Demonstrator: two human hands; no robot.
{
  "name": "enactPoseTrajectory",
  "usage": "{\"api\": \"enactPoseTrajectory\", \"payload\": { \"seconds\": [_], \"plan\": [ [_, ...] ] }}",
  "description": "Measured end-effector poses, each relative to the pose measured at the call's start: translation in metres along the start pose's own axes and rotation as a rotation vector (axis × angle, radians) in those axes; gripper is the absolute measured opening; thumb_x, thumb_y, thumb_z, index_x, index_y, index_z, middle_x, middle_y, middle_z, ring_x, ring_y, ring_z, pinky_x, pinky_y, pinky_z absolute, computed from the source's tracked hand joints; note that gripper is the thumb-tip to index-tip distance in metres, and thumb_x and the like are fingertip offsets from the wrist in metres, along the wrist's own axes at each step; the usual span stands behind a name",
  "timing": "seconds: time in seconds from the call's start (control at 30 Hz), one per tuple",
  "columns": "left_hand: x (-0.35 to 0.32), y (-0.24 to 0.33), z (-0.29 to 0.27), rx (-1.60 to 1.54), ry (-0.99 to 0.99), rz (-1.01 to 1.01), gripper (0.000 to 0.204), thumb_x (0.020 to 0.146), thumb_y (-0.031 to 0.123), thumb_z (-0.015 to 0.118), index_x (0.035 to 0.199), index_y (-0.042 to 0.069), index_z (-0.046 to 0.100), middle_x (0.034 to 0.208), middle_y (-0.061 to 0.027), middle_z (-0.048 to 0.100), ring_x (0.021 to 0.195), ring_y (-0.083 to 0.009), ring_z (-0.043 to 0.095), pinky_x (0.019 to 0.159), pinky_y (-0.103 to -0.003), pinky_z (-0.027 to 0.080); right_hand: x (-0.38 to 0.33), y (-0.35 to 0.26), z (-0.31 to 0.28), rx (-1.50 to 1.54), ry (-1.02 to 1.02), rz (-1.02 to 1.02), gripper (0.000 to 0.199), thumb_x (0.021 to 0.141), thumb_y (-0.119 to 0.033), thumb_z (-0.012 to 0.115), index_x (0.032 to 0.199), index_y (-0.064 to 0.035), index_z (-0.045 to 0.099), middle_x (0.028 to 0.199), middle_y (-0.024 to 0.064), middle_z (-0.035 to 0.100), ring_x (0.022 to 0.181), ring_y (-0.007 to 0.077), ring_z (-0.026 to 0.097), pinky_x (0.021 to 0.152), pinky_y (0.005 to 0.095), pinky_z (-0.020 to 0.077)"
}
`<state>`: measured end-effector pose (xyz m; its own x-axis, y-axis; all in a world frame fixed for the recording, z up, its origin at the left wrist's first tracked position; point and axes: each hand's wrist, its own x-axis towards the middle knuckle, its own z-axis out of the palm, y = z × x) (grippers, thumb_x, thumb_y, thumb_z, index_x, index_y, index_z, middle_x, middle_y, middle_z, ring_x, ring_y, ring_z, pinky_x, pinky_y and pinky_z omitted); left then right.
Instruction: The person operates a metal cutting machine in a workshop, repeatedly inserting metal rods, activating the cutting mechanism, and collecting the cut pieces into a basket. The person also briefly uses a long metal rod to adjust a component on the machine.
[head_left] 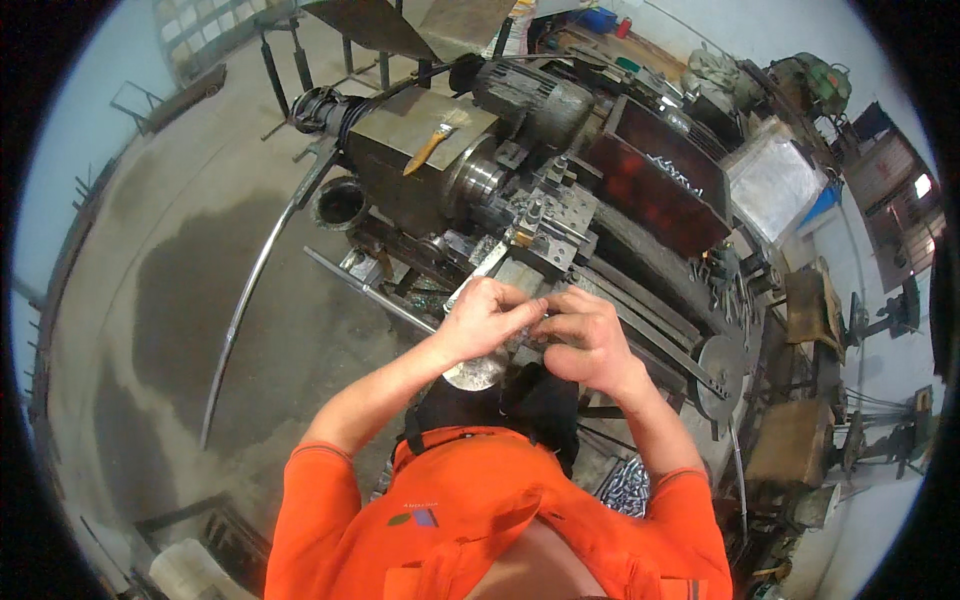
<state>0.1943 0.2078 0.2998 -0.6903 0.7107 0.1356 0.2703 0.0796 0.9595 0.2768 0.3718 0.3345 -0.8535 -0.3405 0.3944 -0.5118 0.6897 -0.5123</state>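
Note:
In front of my body, my left hand [488,320] and my right hand [588,335] meet with bent fingers and pinched fingertips. Whatever they hold between them is too small and too covered to name. Both are over the near side of a metal lathe, close to its tool post [540,228]. The lathe's chuck [478,183] lies beyond them, up and to the left. Below my left hand, a round shiny metal piece [476,372] shows partly.
A paintbrush [428,150] lies on the headstock [385,125], beside an electric motor [535,100]. A dark red bin [655,190] holds small metal parts. A long bent rod [248,285] reaches down at left. Another metal pile [627,487] sits below my right arm, near a handwheel [718,372].

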Motion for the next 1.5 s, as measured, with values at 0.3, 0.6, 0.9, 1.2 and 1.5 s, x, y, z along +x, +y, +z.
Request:
{"api": "enactPoseTrajectory", "payload": {
  "seconds": [0.3,0.6,0.9,1.2,1.5],
  "plan": [
    [-0.018,-0.013,-0.087,0.039,0.227,-0.017,0.025,0.085,0.019,0.054,0.100,0.001,0.063,0.063,-0.0078,0.061,0.054,-0.0129,0.057,0.055,-0.030,0.047,0.073,0.041,0.008,-0.037,-0.102,-0.037,0.026,0.051,-0.010,0.059,0.075,-0.0039,0.068,0.091,0.0149,0.063,0.079,0.0309,0.056,0.067,0.0369,0.0462],
    [-0.149,-0.065,-0.264,1.136,0.655,-0.308,0.045,0.079,0.013,0.055,0.123,0.007,0.048,0.092,-0.0195,0.062,0.088,-0.0346,0.059,0.078,-0.039,0.047,0.162,0.126,0.035,-0.536,-0.328,0.514,0.031,0.056,-0.023,0.061,0.075,0.0003,0.065,0.078,0.0184,0.063,0.083,0.0344,0.060,0.072,0.0376,0.0494],
    [-0.200,-0.098,-0.249,0.903,0.511,-0.641,0.047,0.079,0.029,0.062,0.118,0.003,0.052,0.079,-0.0207,0.061,0.077,-0.0350,0.061,0.069,-0.042,0.046,0.160,0.167,0.036,-0.207,-0.277,0.446,0.027,0.059,-0.023,0.060,0.072,0.0007,0.064,0.074,0.0188,0.063,0.073,0.0268,0.063,0.067,0.0345,0.0482],
    [-0.194,-0.109,-0.252,1.196,0.508,-0.691,0.024,0.074,0.011,0.055,0.097,0.003,0.058,0.078,-0.0220,0.061,0.078,-0.0366,0.060,0.071,-0.046,0.048,0.186,0.159,0.044,-0.334,-0.385,0.527,0.032,0.057,-0.024,0.062,0.072,0.0037,0.062,0.076,0.0206,0.062,0.072,0.0297,0.063,0.065,0.0350,0.0499],
    [-0.205,-0.144,-0.365,1.620,0.460,-0.527,0.010,0.067,0.010,0.059,0.075,0.005,0.057,0.070,-0.0157,0.061,0.068,-0.0318,0.061,0.063,-0.042,0.048,0.168,0.201,0.042,-0.445,-0.296,-0.236,0.003,0.060,-0.014,0.062,0.060,-0.0112,0.062,0.058,0.0109,0.056,0.055,0.0288,0.055,0.049,0.0364,0.0425]
  ]
}}
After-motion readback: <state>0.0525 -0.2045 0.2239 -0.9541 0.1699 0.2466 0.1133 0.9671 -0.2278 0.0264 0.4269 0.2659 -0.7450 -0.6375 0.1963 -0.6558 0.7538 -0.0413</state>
